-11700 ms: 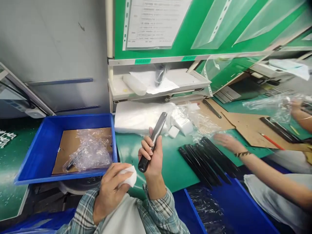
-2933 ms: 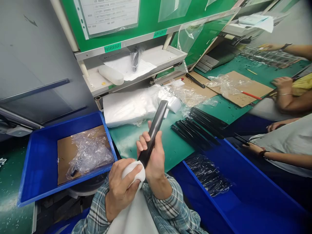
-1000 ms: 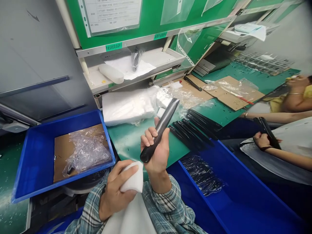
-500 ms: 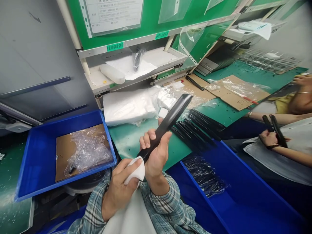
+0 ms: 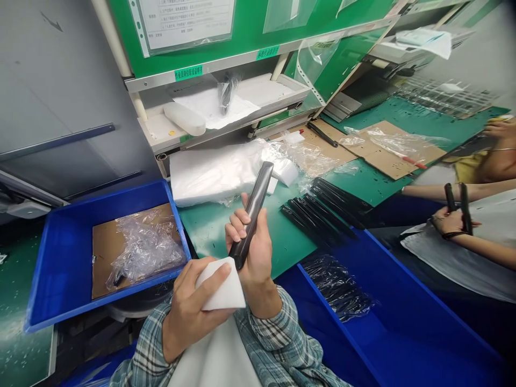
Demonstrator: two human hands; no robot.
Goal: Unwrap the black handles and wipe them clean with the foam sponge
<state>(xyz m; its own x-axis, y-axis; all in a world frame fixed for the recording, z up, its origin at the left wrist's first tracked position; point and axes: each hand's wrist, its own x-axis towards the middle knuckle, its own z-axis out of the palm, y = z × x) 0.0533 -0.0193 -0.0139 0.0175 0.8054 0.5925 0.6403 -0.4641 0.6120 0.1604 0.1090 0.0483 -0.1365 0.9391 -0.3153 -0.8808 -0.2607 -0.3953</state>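
My right hand (image 5: pixel 252 250) grips a long, glossy black bar (image 5: pixel 253 207) near its lower end and holds it tilted up and to the right over the green mat (image 5: pixel 209 231). My left hand (image 5: pixel 189 306) is closed on a white sponge block (image 5: pixel 221 285) held against the bar's bottom tip. Both wrists show plaid sleeves. A row of several similar black bars (image 5: pixel 322 212) lies on the mat to the right of my hands.
A blue tray (image 5: pixel 60 258) at left holds cardboard and crumpled clear plastic (image 5: pixel 145 250). A blue bin (image 5: pixel 403 333) at lower right holds bagged black parts (image 5: pixel 342 290). White foam sheets (image 5: pixel 217 172) lie ahead. A co-worker's hand (image 5: pixel 449 220) at right grips two black bars.
The black bar swung from a flatter rightward lean to a steeper angle. My left hand with the sponge stays at the bar's lower end. The co-worker's hand has raised its bars more upright.
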